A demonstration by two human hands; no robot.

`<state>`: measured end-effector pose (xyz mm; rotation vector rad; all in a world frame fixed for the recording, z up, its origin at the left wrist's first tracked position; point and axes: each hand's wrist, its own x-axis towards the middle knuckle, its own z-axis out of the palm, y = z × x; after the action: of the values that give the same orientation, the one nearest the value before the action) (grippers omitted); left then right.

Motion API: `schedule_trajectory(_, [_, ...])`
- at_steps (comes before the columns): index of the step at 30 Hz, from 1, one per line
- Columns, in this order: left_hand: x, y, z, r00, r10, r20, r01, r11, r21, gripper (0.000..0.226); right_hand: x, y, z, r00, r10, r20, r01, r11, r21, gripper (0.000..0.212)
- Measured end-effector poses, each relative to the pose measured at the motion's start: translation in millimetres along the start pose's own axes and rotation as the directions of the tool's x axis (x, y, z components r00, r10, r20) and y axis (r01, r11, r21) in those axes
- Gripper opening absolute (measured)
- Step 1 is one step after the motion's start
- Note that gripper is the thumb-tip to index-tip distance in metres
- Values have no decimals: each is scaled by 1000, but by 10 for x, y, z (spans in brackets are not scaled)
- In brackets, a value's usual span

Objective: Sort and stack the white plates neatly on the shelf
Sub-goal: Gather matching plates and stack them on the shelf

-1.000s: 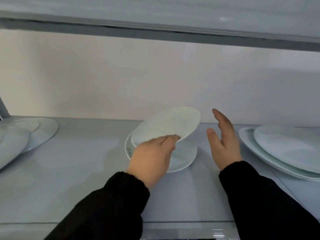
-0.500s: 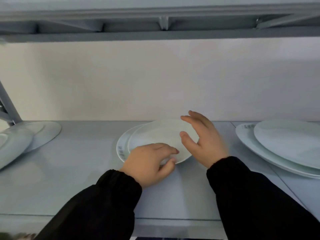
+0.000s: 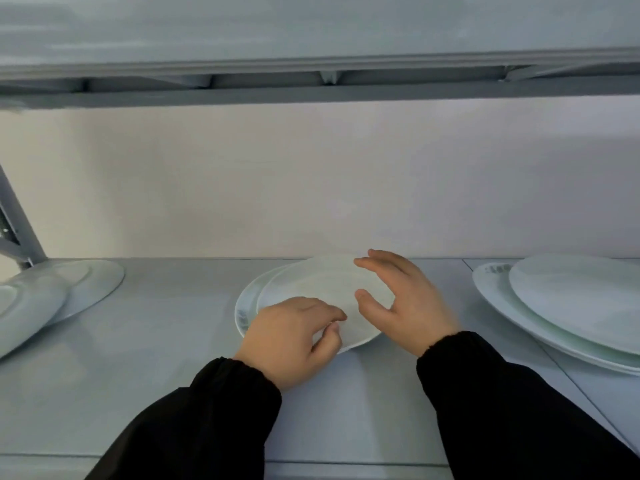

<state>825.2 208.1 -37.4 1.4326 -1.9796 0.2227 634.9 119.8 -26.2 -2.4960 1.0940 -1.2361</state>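
Note:
Two small white plates sit stacked at the middle of the grey shelf point(image 3: 156, 358). The top plate point(image 3: 311, 289) lies nearly flat on the lower plate point(image 3: 243, 311), shifted a little to the right of it. My left hand point(image 3: 294, 337) pinches the top plate's near rim, fingers above and thumb at the edge. My right hand point(image 3: 405, 306) arches over the plate's right side with fingers spread; its thumb rests on the plate's surface.
Two overlapping white plates point(image 3: 93, 282) lie at the far left by a slanted metal post point(image 3: 17, 223). Larger oval plates point(image 3: 581, 299) are stacked at the right. The upper shelf's beam point(image 3: 311, 88) hangs overhead, and a wall closes the back.
The top plate, tilted up in my left hand a second ago, now lies almost flat on the lower plate. My right hand came in from the side onto the plate's right edge.

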Motion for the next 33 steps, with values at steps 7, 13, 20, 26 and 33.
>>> schedule_trajectory(7, [-42, -168, -131, 984, -125, -128, 126, 992, -3, 40, -15, 45, -6, 998, 30, 53, -29, 1000, -10, 54])
schedule_trajectory(13, [-200, -383, -350, 946, -276, -169, 274, 961, -33, 45, -38, 36, -11, 996, 56, 70, -56, 998, -8, 49])
schedule_trajectory(20, [-463, -836, -670, 931, -347, -115, 354, 933, 58, 49, -103, -223, 67, 999, -42, -28, 40, 996, -74, 48])
schedule_trajectory(26, [-651, -1173, -942, 926, -370, -78, 377, 919, 116, 49, -131, -900, 471, 947, -322, 6, 321, 941, -105, 38])
schedule_trajectory(33, [-922, -1351, -1181, 939, -342, -40, 344, 931, 124, 44, -133, -1630, 1102, 908, -386, 163, 400, 914, -63, 43])
